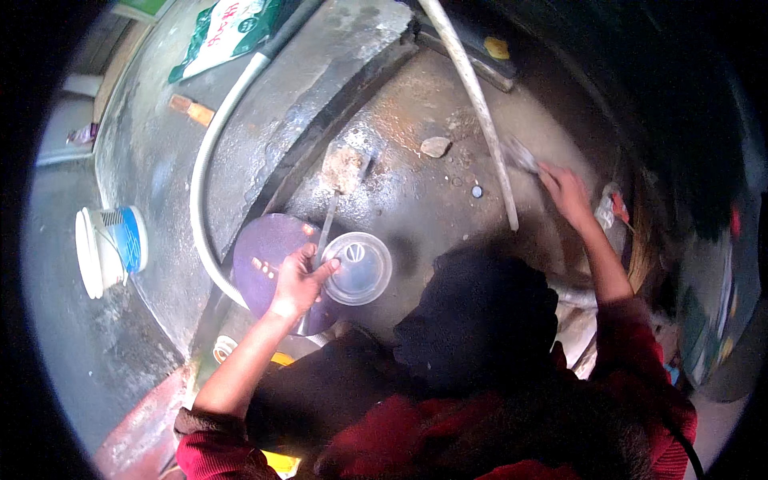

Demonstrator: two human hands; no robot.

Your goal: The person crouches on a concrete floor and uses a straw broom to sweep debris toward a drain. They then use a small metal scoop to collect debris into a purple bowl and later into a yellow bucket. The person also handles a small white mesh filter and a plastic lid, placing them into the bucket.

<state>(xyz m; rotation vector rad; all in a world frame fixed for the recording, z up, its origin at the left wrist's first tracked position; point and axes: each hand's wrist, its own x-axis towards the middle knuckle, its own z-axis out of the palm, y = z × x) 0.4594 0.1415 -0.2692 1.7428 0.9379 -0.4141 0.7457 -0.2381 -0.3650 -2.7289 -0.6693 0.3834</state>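
Observation:
My left hand (302, 281) grips the handle of a small flat shovel (346, 170), whose blade carries a pale lump of material. Under that hand lies a round purple lid or tray (258, 246), and touching its right side is a round clear plastic container (365, 273). On the right, my right hand (567, 192) is stretched over the floor, its fingers around a blurred whitish object (521, 155), which I cannot identify.
A long pale pole (474, 96) slants between my hands. A stone (435, 146) and a bottle cap (477, 191) lie on the floor. Leftward are a grey hose (198, 180), a wood piece (192, 110), a green-white bag (222, 39) and a white-blue bucket (114, 249).

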